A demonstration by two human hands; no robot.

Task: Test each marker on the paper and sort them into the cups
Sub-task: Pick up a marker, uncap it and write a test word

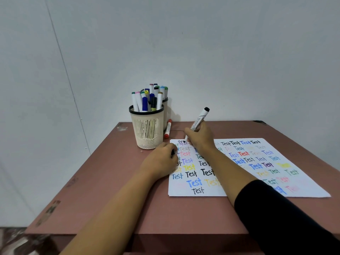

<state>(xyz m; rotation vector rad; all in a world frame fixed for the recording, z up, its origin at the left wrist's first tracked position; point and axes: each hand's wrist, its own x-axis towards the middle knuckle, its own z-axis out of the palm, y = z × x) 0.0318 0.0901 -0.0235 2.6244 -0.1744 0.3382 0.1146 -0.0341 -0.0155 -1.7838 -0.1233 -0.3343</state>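
- The right hand (199, 137) is curled round a marker (199, 119), pinching its lower barrel, which leans up and away above the knuckles.
- The right forearm reaches forward and leftward with a straight wrist; a black sleeve (276, 208) covers its rear part.
- The left hand (161, 159) lies knuckles-up just left of the right hand, fingers curled on a small black piece (173, 153).
- The left forearm is bare.

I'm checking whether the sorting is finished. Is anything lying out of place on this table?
Yes: one red marker lies loose on the table beside the rear cup, in neither cup. The table's far-left edge also looks scuffed.
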